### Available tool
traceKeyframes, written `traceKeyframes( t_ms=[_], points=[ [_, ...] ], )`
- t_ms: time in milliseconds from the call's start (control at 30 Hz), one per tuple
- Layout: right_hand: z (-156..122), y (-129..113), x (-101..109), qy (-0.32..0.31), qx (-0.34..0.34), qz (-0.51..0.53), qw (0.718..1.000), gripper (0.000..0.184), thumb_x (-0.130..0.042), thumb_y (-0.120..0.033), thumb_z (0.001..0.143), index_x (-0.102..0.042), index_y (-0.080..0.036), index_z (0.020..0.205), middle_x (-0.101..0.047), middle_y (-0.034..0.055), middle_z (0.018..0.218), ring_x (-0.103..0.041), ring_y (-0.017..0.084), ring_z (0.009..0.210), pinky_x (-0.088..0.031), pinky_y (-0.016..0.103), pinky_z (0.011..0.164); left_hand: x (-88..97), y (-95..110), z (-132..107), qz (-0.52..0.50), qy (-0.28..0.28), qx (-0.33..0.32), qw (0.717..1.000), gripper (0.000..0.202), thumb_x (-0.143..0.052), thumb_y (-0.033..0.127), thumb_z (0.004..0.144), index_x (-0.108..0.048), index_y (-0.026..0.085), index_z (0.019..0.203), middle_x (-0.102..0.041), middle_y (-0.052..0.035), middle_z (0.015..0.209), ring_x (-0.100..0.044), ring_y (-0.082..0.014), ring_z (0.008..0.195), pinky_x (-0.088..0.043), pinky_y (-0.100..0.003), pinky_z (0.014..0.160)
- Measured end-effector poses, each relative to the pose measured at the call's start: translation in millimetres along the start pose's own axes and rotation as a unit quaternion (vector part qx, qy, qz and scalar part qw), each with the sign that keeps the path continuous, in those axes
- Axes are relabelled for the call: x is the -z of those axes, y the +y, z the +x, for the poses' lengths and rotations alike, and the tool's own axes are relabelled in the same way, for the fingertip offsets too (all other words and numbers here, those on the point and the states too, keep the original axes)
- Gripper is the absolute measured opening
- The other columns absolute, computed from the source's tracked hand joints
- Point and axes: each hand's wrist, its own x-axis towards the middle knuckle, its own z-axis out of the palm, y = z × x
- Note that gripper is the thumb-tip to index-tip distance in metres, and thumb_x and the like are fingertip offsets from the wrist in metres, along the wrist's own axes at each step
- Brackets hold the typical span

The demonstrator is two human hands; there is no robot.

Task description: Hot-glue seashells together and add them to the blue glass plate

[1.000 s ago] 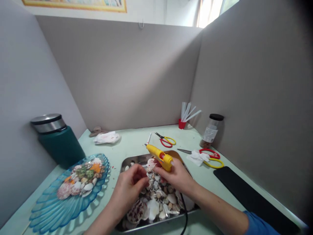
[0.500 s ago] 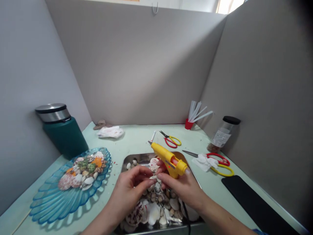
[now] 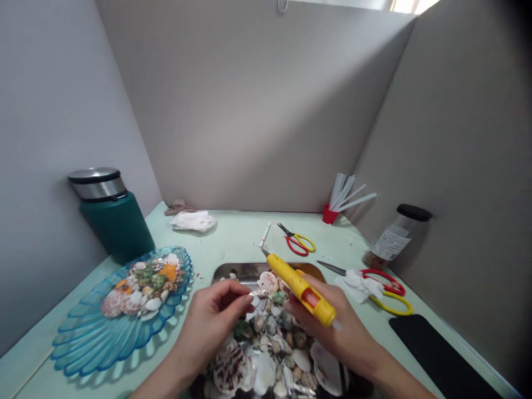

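Note:
My left hand (image 3: 210, 318) is closed in a pinch on a small pale spiral shell (image 3: 259, 293), above the left part of a metal tray (image 3: 249, 269). Wrapped in my right hand (image 3: 341, 318) is a yellow hot glue gun (image 3: 296, 281), its nozzle pointing away and to the left. A clear glue stick pokes out of its rear end. Under both hands the tray is full of shells and pebbles, among them a white scallop shell (image 3: 264, 372) and a purple-speckled one (image 3: 229, 368). The nozzle is apart from the small shell.
To the left, a blue scalloped dish (image 3: 89, 346) bears shells, near a green bottle (image 3: 120, 227). Farther back are white tissue (image 3: 193, 221), a marker (image 3: 265, 235), small scissors (image 3: 300, 244) and a red cup (image 3: 330, 214) of glue sticks. Larger scissors (image 3: 390, 303), a jar (image 3: 390, 241) and a black slab (image 3: 440, 354) stand right.
My hands have moved apart. The small shell stays in my left hand, while the glue gun in my right has shifted right and turned. The camera view has swung slightly left.

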Motion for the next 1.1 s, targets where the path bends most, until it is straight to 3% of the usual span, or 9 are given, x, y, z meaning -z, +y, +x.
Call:
traceKeyframes(
  t_ms=[100, 167, 300, 533, 1100],
  points=[
    [-1.9, 5.2, 3.8, -0.064, 0.084, -0.046, 0.993, 0.006, -0.052, -0.020, 0.083, -0.054, -0.020, 0.089, -0.060, 0.0014, 0.077, -0.054, 0.015, 0.065, -0.041, 0.026, 0.059, 2.6, -1.3, 3.2, 0.015, 0.029, 0.010, 0.999, 0.012, -0.063, 0.029, 0.074, -0.065, 0.017, 0.075, -0.068, -0.0026, 0.064, -0.064, -0.0174, 0.062, -0.049, -0.025, 0.058],
    [-3.9, 9.6, 2.0, -0.075, 0.124, -0.079, 0.986, 0.014, -0.052, -0.022, 0.080, -0.054, -0.019, 0.094, -0.061, 0.0038, 0.079, -0.055, 0.018, 0.067, -0.042, 0.028, 0.061, 2.9, -1.9, 4.2, 0.027, 0.038, 0.009, 0.999, 0.013, -0.063, 0.029, 0.074, -0.065, 0.017, 0.074, -0.068, -0.0026, 0.063, -0.063, -0.0168, 0.060, -0.048, -0.024, 0.056],
    [-6.5, 17.0, -4.8, -0.083, 0.137, -0.138, 0.977, 0.017, -0.051, -0.022, 0.081, -0.055, -0.018, 0.097, -0.062, 0.0054, 0.077, -0.056, 0.018, 0.064, -0.040, 0.028, 0.056, 2.2, -1.9, 5.1, 0.021, 0.056, -0.003, 0.998, 0.013, -0.063, 0.029, 0.075, -0.065, 0.017, 0.075, -0.067, -0.0013, 0.063, -0.062, -0.0153, 0.060, -0.047, -0.023, 0.057],
    [-9.4, 21.5, -8.5, -0.080, 0.165, -0.193, 0.964, 0.025, -0.051, -0.027, 0.082, -0.053, -0.016, 0.105, -0.062, 0.0073, 0.078, -0.059, 0.020, 0.066, -0.040, 0.029, 0.055, 1.6, -1.1, 6.5, -0.084, 0.053, 0.052, 0.994, 0.013, -0.065, 0.028, 0.073, -0.060, 0.017, 0.073, -0.065, 0.0026, 0.054, -0.061, -0.0114, 0.054, -0.045, -0.020, 0.054],
    [-12.1, 26.2, -12.2, -0.072, 0.189, -0.200, 0.959, 0.029, -0.054, -0.027, 0.082, -0.051, -0.017, 0.108, -0.062, 0.0067, 0.079, -0.059, 0.020, 0.066, -0.041, 0.029, 0.055, 2.4, 7.5, 7.7, -0.169, 0.027, 0.074, 0.982, 0.013, -0.068, 0.026, 0.071, -0.060, 0.016, 0.071, -0.072, -0.0028, 0.059, -0.065, -0.0125, 0.058, -0.051, -0.023, 0.060]
  ],
)
